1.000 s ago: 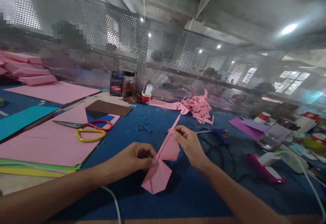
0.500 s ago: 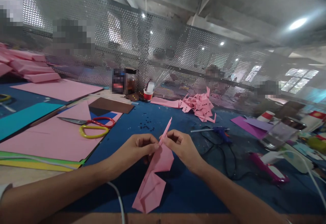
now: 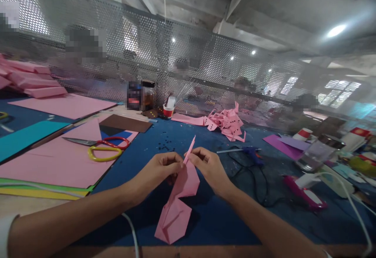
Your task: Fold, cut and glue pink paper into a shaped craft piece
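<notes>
Between my hands is a folded strip of pink paper, narrow at its upper tip and widening into angular flaps toward the table's front edge. My left hand pinches its left edge between thumb and fingers. On the other side, my right hand grips the narrow folded part near the top, thumb and fingertips together. Both hands are closed on the paper, close to each other. The curled fingers hide part of the fold.
Scissors with red and yellow handles lie on pink sheets at left. A heap of cut pink pieces sits behind. To the right are a blue glue gun, its dark cord, a magenta tool and a glass jar.
The whole view has shifted slightly. Both hands keep their pinch on the pink paper, whose lower flaps have turned a little to the right.
</notes>
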`<state>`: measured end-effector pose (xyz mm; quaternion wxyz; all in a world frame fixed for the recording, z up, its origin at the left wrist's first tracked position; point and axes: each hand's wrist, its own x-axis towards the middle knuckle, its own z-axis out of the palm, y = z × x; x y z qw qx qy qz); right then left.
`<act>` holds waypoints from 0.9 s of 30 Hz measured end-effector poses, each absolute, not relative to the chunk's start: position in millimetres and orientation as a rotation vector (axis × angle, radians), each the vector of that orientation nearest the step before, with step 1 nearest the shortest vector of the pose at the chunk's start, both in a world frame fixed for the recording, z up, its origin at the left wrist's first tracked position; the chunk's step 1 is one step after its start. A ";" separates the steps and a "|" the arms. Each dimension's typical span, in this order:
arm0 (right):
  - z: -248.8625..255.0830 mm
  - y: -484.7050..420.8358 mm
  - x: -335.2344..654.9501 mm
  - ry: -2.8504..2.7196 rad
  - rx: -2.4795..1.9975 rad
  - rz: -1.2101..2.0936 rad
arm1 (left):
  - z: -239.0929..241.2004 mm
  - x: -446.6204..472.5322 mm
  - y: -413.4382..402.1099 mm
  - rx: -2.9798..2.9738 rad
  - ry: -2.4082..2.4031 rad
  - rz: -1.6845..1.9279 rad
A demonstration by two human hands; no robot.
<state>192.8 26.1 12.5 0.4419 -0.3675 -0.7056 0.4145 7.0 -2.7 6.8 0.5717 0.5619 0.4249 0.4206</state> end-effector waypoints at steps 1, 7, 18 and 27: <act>12.9 26.0 192.7 -1.754 -0.904 1.030 | 7.0 7.4 -2.7 1.314 0.991 0.994; 12.6 24.9 192.8 -1.753 -0.867 1.074 | 11.0 8.8 -5.8 1.266 0.979 1.017; 10.2 22.3 191.2 -1.787 -0.880 1.100 | 11.4 8.4 -6.6 1.308 1.004 1.082; 4.4 22.6 190.1 -1.863 -0.857 0.981 | 5.7 9.0 -4.3 1.368 0.999 1.122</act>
